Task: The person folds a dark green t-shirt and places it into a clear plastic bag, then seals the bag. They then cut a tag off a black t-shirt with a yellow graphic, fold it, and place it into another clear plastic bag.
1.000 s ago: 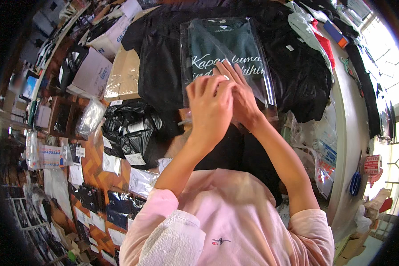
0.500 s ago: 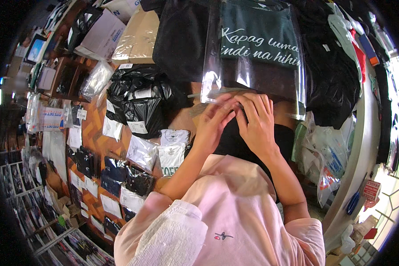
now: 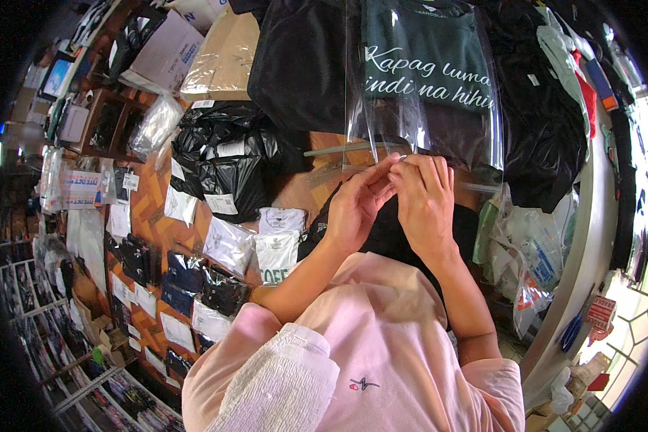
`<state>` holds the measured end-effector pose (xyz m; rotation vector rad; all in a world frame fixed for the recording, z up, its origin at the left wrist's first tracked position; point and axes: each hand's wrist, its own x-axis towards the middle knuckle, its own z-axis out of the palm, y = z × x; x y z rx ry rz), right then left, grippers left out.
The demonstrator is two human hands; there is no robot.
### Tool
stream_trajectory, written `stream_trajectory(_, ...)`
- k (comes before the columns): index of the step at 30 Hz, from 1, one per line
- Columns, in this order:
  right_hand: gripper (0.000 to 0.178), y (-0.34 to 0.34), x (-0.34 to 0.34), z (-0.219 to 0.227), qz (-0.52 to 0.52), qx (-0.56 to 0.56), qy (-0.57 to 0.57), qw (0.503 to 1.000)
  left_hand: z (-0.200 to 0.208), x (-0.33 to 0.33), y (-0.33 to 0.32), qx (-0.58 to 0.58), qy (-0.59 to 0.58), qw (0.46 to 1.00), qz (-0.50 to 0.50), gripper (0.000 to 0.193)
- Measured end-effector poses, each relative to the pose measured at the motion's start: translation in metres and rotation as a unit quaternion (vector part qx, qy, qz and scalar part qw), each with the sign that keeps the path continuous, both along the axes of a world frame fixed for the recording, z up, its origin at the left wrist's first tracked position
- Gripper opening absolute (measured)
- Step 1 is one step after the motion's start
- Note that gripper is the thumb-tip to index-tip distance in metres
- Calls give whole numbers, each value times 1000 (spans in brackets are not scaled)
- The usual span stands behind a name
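1. Lying over black cloth [image 3: 295, 72] just ahead of the person, a clear plastic sleeve [image 3: 385, 133] shows smooth, glossy film streaked with light.
2. Inside it sits a dark green shirt [image 3: 428, 32], matte and folded flat, with white cursive lettering [image 3: 428, 72] in two lines and small pale print at the neck.
3. To the left, a crinkled black plastic bag [image 3: 230, 169] bears white labels [image 3: 219, 204]; smooth wrapped garments [image 3: 227, 241] lie near it on the patterned wood floor [image 3: 150, 205].
4. Both elbows are bent, and the left hand [image 3: 358, 205] and right hand [image 3: 425, 201] meet at the sleeve's near end.
5. Their fingers curl inward, tips pressed together; what they pinch is too small to tell.
6. A nubbly white towel [image 3: 277, 389] drapes the person's soft pink top [image 3: 381, 331].
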<state>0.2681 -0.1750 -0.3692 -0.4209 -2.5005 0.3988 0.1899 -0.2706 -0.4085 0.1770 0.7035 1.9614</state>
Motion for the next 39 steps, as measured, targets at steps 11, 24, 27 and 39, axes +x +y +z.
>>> stream_trajectory(11,27,-10,7,8,2,-66,-9,998,10,1,-7,44,47,996,-67,43)
stream_trajectory(24,12,-17,-3,7,17,-55,51,997,32,-38,-26,-191,187,963,42,24)
stream_trajectory(27,14,-21,-13,9,37,-50,57,996,33,-42,-29,-197,163,966,29,24)
stream_trajectory(39,18,-24,-16,-7,26,23,119,992,46,-35,-21,-208,134,968,37,22)
